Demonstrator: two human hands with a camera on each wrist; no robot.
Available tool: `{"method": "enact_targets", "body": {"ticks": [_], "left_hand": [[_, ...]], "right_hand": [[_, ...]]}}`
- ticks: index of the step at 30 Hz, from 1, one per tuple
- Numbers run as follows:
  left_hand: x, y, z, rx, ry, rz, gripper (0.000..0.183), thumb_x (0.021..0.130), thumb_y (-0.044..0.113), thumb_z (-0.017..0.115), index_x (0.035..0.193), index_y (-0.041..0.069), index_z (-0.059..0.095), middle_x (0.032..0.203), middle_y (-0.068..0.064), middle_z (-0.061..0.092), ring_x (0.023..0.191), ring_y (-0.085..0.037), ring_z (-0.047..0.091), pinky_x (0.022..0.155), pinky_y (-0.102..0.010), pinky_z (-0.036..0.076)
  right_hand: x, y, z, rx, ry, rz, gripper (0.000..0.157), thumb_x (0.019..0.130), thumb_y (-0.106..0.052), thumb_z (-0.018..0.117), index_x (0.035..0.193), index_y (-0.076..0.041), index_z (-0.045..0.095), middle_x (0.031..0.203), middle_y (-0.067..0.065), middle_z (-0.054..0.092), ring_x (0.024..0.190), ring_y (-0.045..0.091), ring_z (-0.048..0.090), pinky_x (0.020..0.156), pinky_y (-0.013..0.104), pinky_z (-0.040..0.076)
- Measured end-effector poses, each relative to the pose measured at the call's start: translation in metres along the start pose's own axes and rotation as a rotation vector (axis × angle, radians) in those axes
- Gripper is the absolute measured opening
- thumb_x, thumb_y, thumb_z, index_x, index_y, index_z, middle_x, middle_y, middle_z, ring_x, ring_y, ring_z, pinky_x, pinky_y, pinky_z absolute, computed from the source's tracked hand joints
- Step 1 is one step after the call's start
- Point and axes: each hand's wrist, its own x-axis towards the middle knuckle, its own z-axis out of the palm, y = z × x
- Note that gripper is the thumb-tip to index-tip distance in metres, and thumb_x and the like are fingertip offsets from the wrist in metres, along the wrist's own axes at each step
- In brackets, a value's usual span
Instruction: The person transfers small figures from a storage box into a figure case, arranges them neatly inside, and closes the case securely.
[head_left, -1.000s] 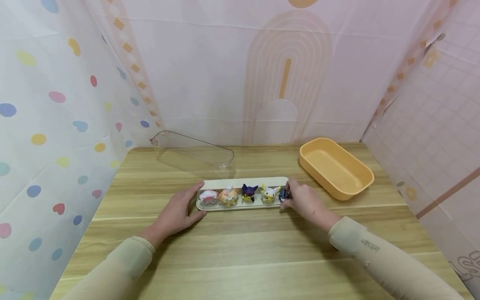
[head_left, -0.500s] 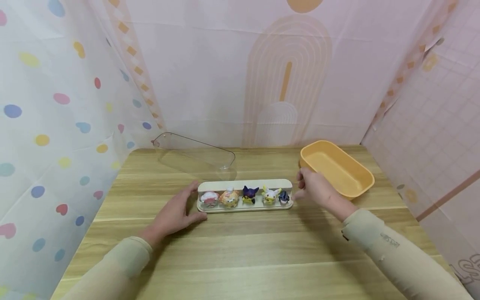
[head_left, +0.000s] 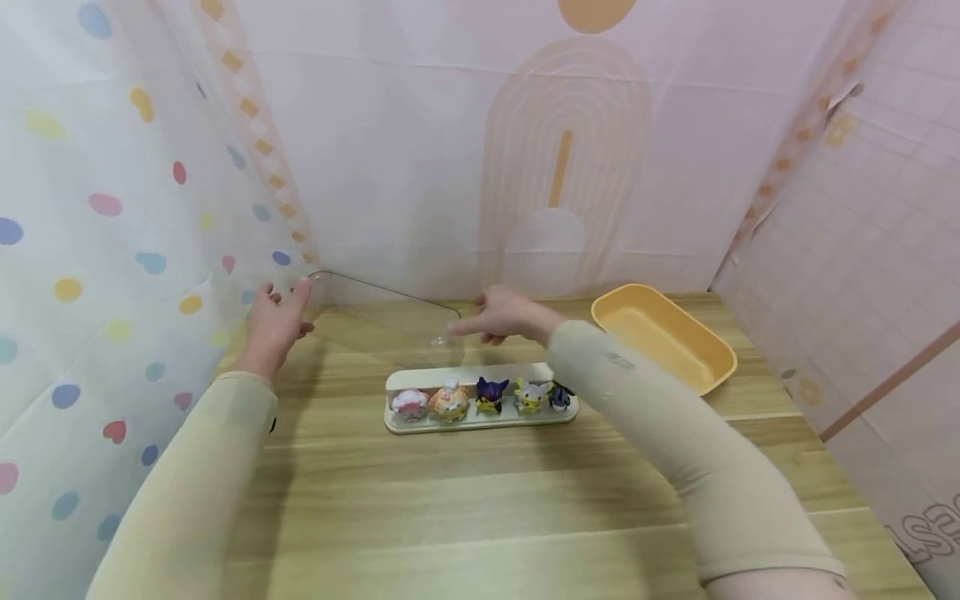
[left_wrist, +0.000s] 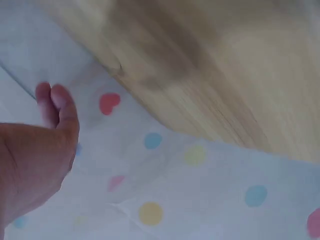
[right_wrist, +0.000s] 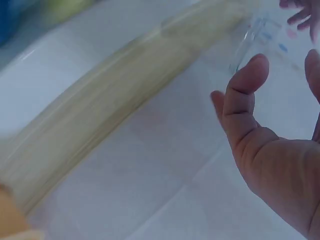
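At the back left of the table stands a clear plastic cover [head_left: 386, 321] with a thin dark rim. My left hand [head_left: 275, 327] is at its left end, thumb and fingers spread. Close to the cover's right end is my right hand [head_left: 504, 315], its thumb pointing left at the corner. Neither hand grips anything. In front, a long cream tray [head_left: 480, 422] holds a row of small figurines: a pink-and-white one [head_left: 410, 406], an orange one [head_left: 450, 403], a purple one [head_left: 491, 393], a white-and-yellow one [head_left: 530, 396] and a dark blue one [head_left: 559, 398].
An orange bin [head_left: 663, 337] lies at the back right, partly behind my right sleeve. Patterned curtains [head_left: 397, 167] hang behind and on both sides of the wooden table [head_left: 420, 517]. My right forearm passes over the tray's right end.
My right hand has left the dark blue figurine, drawn back toward the bin, then swung left to the cover. My left hand has left the tray's end and reached forward to the cover.
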Motion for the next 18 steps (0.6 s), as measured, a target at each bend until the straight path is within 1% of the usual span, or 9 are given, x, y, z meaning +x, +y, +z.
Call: {"method": "enact_targets", "body": {"ticks": [2, 4, 6, 8, 10, 12, 15, 17, 18], "left_hand": [[0.007, -0.001, -0.003, -0.011, -0.017, -0.056, 0.113, 0.101, 0.076, 0.041, 0.169, 0.007, -0.017, 0.179, -0.023, -0.005, 0.086, -0.012, 0.074, 0.098, -0.031, 0.06], [0.011, -0.003, -0.003, 0.005, -0.04, -0.089, 0.112, 0.102, 0.074, 0.042, 0.17, 0.004, -0.013, 0.179, -0.025, -0.001, 0.078, -0.005, 0.072, 0.091, -0.029, 0.062], [0.012, -0.005, -0.001, 0.01, -0.052, -0.103, 0.111, 0.102, 0.073, 0.042, 0.17, 0.002, -0.009, 0.178, -0.026, 0.004, 0.079, -0.006, 0.072, 0.095, -0.035, 0.063], [0.012, -0.007, 0.001, 0.009, -0.045, -0.11, 0.109, 0.102, 0.073, 0.043, 0.171, 0.001, -0.002, 0.179, -0.024, 0.008, 0.085, -0.009, 0.073, 0.102, -0.042, 0.062], [0.012, -0.009, 0.004, 0.001, -0.026, -0.117, 0.109, 0.101, 0.075, 0.042, 0.171, 0.003, 0.001, 0.179, -0.022, 0.008, 0.092, -0.014, 0.073, 0.107, -0.045, 0.059], [0.011, -0.011, 0.006, -0.006, -0.013, -0.123, 0.109, 0.1, 0.077, 0.042, 0.172, 0.005, 0.001, 0.18, -0.02, 0.006, 0.098, -0.018, 0.071, 0.109, -0.045, 0.058], [0.008, -0.011, 0.008, -0.046, -0.005, -0.135, 0.11, 0.1, 0.077, 0.043, 0.172, 0.007, -0.001, 0.18, -0.018, 0.005, 0.101, -0.019, 0.069, 0.108, -0.043, 0.058], [0.006, -0.011, 0.008, -0.089, 0.0, -0.138, 0.109, 0.099, 0.076, 0.045, 0.172, 0.007, 0.001, 0.18, -0.018, 0.008, 0.098, -0.017, 0.068, 0.106, -0.04, 0.059], [0.006, -0.011, 0.007, -0.111, 0.004, -0.132, 0.109, 0.099, 0.075, 0.047, 0.172, 0.007, 0.003, 0.18, -0.018, 0.011, 0.094, -0.015, 0.068, 0.102, -0.037, 0.06]], "right_hand": [[0.013, -0.012, 0.017, -0.028, -0.021, 0.005, 0.1, 0.093, -0.05, 0.082, 0.161, 0.006, 0.034, 0.115, 0.017, 0.071, 0.084, 0.022, 0.072, 0.084, 0.034, 0.065], [0.025, -0.021, 0.033, -0.088, -0.029, 0.006, 0.092, 0.092, -0.051, 0.083, 0.153, 0.006, 0.045, 0.096, 0.008, 0.068, 0.075, 0.018, 0.067, 0.075, 0.029, 0.063], [0.037, -0.028, 0.046, -0.155, -0.025, 0.016, 0.074, 0.091, -0.053, 0.083, 0.133, 0.003, 0.059, 0.078, 0.0, 0.058, 0.064, 0.014, 0.058, 0.062, 0.024, 0.055], [0.048, -0.033, 0.057, -0.224, -0.012, 0.032, 0.057, 0.089, -0.056, 0.084, 0.106, -0.005, 0.065, 0.064, -0.005, 0.049, 0.055, 0.01, 0.046, 0.053, 0.022, 0.045], [0.056, -0.036, 0.063, -0.269, -0.002, 0.054, 0.051, 0.087, -0.056, 0.085, 0.082, -0.013, 0.06, 0.058, -0.007, 0.042, 0.051, 0.008, 0.039, 0.049, 0.022, 0.037], [0.061, -0.039, 0.067, -0.298, 0.012, 0.075, 0.054, 0.086, -0.056, 0.087, 0.072, -0.017, 0.052, 0.056, -0.008, 0.042, 0.05, 0.008, 0.039, 0.048, 0.023, 0.038], [0.063, -0.04, 0.069, -0.352, 0.046, 0.052, 0.051, 0.086, -0.052, 0.087, 0.069, -0.017, 0.055, 0.059, -0.007, 0.049, 0.052, 0.009, 0.047, 0.051, 0.023, 0.046], [0.061, -0.04, 0.067, -0.403, 0.104, 0.0, 0.044, 0.086, -0.05, 0.087, 0.083, -0.014, 0.063, 0.072, -0.005, 0.059, 0.061, 0.01, 0.056, 0.059, 0.024, 0.054], [0.06, -0.04, 0.064, -0.426, 0.137, -0.03, 0.044, 0.085, -0.049, 0.088, 0.094, -0.011, 0.067, 0.081, -0.002, 0.065, 0.068, 0.012, 0.061, 0.066, 0.025, 0.058]]}}
